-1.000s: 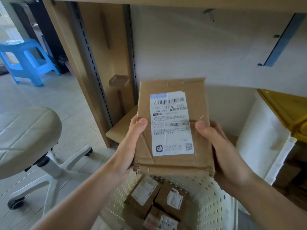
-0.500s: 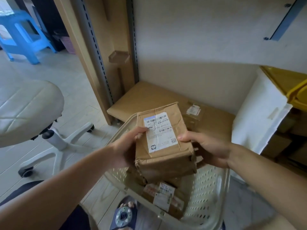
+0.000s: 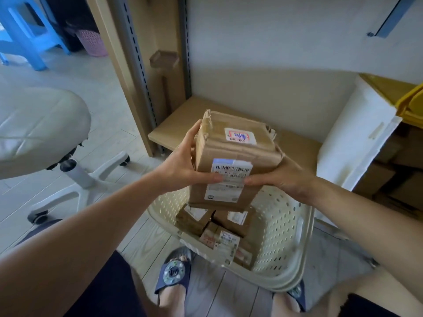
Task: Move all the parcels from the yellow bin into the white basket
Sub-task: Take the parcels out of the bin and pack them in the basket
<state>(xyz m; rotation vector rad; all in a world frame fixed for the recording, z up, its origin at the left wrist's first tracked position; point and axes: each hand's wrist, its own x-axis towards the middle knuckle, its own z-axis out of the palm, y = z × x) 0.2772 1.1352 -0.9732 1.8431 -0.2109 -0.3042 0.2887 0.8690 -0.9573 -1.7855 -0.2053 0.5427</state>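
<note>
Parcel [image 3: 233,161] tipped forward since earlier, long axis upright, over basket [image 3: 281,216].

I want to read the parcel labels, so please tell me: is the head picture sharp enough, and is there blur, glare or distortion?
Head view: soft daylight, no hard glare; the shipping label on the held parcel shows barcode lines but its small text is too blurred to read; the labels in the white basket are blurrier; wide-angle distortion bends the shelf upright and stretches both forearms.

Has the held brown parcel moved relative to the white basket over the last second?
Yes. The brown parcel, gripped by the left hand and right hand, has come down from above the white basket to its rim, tipped label-side toward the person.
</note>
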